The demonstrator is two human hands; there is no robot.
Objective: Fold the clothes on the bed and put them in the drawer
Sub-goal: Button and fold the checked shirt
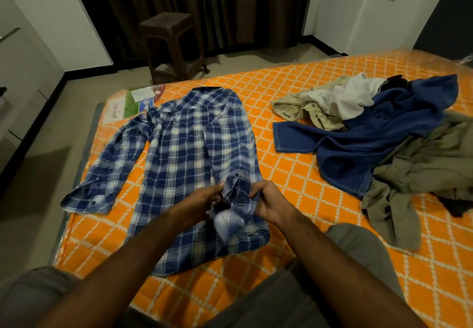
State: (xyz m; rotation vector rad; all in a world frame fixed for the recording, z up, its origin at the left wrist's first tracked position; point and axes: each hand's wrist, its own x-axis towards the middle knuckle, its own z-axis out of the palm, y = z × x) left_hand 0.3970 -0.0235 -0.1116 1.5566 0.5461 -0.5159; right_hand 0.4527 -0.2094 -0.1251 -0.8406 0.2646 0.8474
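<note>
While the blue plaid shirt (189, 148) lies spread on the orange patterned bed (294, 179), both hands meet over its lower right part. The left hand (197, 203) and the right hand (271, 203) each pinch the bunched cuff of the shirt's right sleeve (236, 192), fingers curled into the fabric and lifting it slightly off the shirt body. Beyond the hands the collar points toward the far edge of the bed, and the other sleeve (102, 169) stretches out flat to the left of the left hand. Well to the right of the right hand lies a heap of unfolded clothes: blue denim trousers (358, 143), olive garments (422, 169), a white garment (345, 97). Far beyond the hands a brown plastic stool (174, 43) stands on the floor before dark curtains (204, 0).
</note>
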